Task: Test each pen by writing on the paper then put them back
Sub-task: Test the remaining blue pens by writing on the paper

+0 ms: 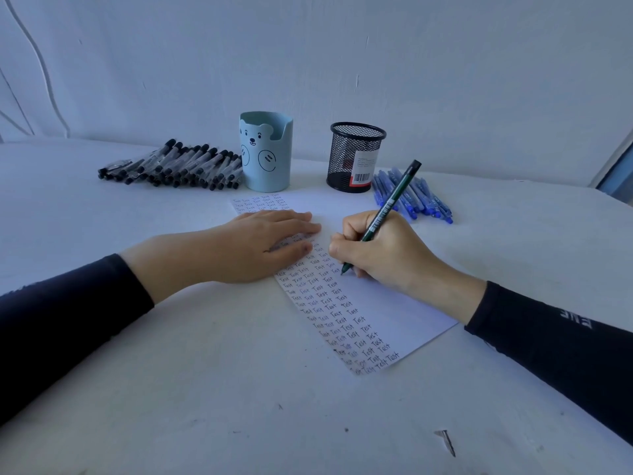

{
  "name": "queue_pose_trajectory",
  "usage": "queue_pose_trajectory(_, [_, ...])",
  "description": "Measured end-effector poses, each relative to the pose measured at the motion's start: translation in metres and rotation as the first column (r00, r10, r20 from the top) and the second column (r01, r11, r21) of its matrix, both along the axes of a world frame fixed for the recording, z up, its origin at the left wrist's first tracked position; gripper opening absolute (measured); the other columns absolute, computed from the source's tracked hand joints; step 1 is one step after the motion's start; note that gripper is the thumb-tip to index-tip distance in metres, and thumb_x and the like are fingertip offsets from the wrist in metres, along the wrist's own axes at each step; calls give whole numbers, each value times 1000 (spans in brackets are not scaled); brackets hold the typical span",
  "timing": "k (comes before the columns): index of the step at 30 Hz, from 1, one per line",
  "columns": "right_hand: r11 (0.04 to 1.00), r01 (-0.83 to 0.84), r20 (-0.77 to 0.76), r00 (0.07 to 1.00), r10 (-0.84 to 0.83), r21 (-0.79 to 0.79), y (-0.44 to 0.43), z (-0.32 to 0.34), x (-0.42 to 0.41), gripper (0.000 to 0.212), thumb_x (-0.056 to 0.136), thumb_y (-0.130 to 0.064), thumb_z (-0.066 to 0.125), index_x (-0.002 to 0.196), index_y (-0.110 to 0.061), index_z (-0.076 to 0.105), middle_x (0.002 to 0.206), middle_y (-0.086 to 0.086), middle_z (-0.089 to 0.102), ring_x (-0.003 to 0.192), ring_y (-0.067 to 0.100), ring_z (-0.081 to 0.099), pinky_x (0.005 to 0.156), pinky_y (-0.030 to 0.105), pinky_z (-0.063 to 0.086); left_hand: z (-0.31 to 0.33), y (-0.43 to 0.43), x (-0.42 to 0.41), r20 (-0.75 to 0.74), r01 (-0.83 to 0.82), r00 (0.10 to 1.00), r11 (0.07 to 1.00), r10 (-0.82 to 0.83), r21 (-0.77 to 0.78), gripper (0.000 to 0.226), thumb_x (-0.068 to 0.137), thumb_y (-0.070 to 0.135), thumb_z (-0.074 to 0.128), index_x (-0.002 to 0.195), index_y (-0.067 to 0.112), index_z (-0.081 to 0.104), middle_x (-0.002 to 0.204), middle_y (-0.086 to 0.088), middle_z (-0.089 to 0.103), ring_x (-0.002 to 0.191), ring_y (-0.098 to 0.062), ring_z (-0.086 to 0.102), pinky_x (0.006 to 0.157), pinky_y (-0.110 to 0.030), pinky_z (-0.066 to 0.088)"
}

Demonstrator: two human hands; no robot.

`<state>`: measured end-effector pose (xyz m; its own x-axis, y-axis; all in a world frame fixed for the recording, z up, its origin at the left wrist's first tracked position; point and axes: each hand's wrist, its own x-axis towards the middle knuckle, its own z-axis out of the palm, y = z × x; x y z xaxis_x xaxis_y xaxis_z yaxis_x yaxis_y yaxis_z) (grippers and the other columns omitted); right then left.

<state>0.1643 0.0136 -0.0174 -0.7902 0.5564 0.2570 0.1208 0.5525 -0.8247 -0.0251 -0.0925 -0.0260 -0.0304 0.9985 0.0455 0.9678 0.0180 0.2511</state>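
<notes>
Pinching dark green pen [380,217] low near tip, right hand [383,255] is writing on paper [387,303]; left hand [260,241] is pressing flat, fingers together; pen likely light, stiff, slim.

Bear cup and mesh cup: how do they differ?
The bear cup is pale blue and solid, with a bear face; the mesh cup is black wire mesh with a barcode label. The bear cup's rim is notched, the mesh cup's even. Both stand upright behind the paper.
</notes>
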Motion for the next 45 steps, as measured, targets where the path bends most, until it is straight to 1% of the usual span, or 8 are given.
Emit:
queue_pose_trajectory(4, [999,35,-41,998,-36,-29,3,2,0,44,88,-10,64,50,-15,44,49,8,56,43,9,48,48,17,39,0,0,1,-5,-3,1000,1000,3,-15,70,84,72,17,146,43,30,157,17,23,144,-6,22,121,-40,17])
queue_pose_trajectory(9, [997,22,-58,998,-27,-75,2,3,2,40,93,-11,60,55,-11,47,53,-5,61,45,7,50,54,17,43,3,-3,3,11,-13,1000,1000,13,9,76,78,76,17,144,42,37,154,16,30,141,-7,29,119,-40,21])
queue_pose_trajectory(16, [997,79,-193,978,-82,-26,-9,24,36,35,93,-7,60,64,9,49,51,-9,57,45,8,51,51,16,44,15,-7,21,81,-17,997,983,2,184,26,92,44,53,115,41,65,122,20,62,110,-3,57,96,-32,48])
queue_pose_trajectory(21, [978,208,-275,939,-205,-19,-28,30,89,37,93,-8,61,66,14,48,62,25,55,46,4,52,53,16,45,28,0,75,60,102,990,947,-126,304,23,93,40,54,112,40,66,110,25,64,98,4,59,77,-14,45])
queue_pose_trajectory(25, [949,314,-327,893,-310,-42,-42,27,145,39,94,-8,60,58,1,47,55,9,59,45,4,52,55,17,45,38,12,138,100,236,952,901,-290,365,23,94,27,57,115,30,66,106,24,66,100,12,58,84,-7,43])
queue_pose_trajectory(32, [840,529,-428,736,-524,-119,-72,12,254,36,95,-6,58,61,2,49,56,-6,61,43,6,47,51,16,43,33,24,256,119,390,866,805,-486,447,20,94,26,56,109,26,69,98,15,70,92,4,63,86,-23,51])
queue_pose_trajectory(38, [671,704,-438,541,-718,-231,-100,-27,337,34,95,-12,59,62,-6,53,58,-6,60,46,7,48,53,19,41,9,18,349,272,449,741,754,-614,479,19,95,15,56,108,16,70,102,7,71,89,-1,62,82,-11,47])
queue_pose_trajectory(45, [442,815,-383,298,-874,-375,-123,-113,399,39,95,-13,58,67,11,48,55,16,45,45,8,46,52,19,39,-66,12,426,340,627,593,683,-730,374,18,95,14,58,109,15,69,95,8,66,79,1,62,73,-10,46])
